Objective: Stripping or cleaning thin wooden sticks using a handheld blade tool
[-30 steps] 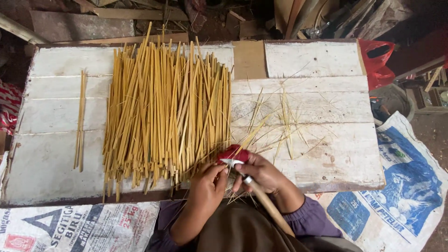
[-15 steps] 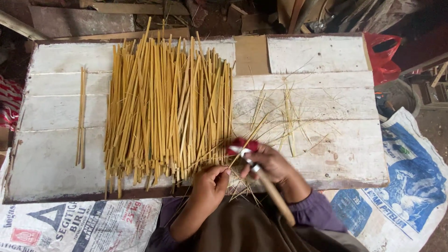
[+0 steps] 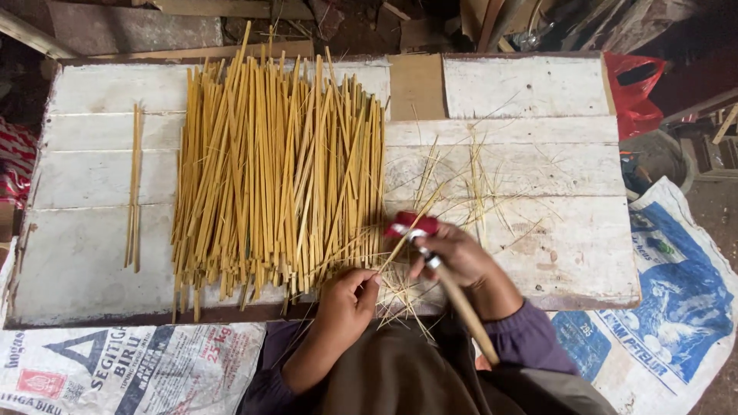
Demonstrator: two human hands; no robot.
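Two hands, lower centre | right hand (image 3: pixel 461 257) clamped on red-tipped wooden-handled knife (image 3: pixel 430 257) | left hand (image 3: pixel 350 296) pinching thin yellow bamboo strip (image 3: pixel 400 242) | risk: blade slipping toward left fingers.

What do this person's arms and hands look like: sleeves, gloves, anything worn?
Both hands are bare, with no gloves. The left hand and right hand come out of long purple sleeves, pushed back to leave the wrists and part of the forearms uncovered. No rings, watch or bracelet can be made out.
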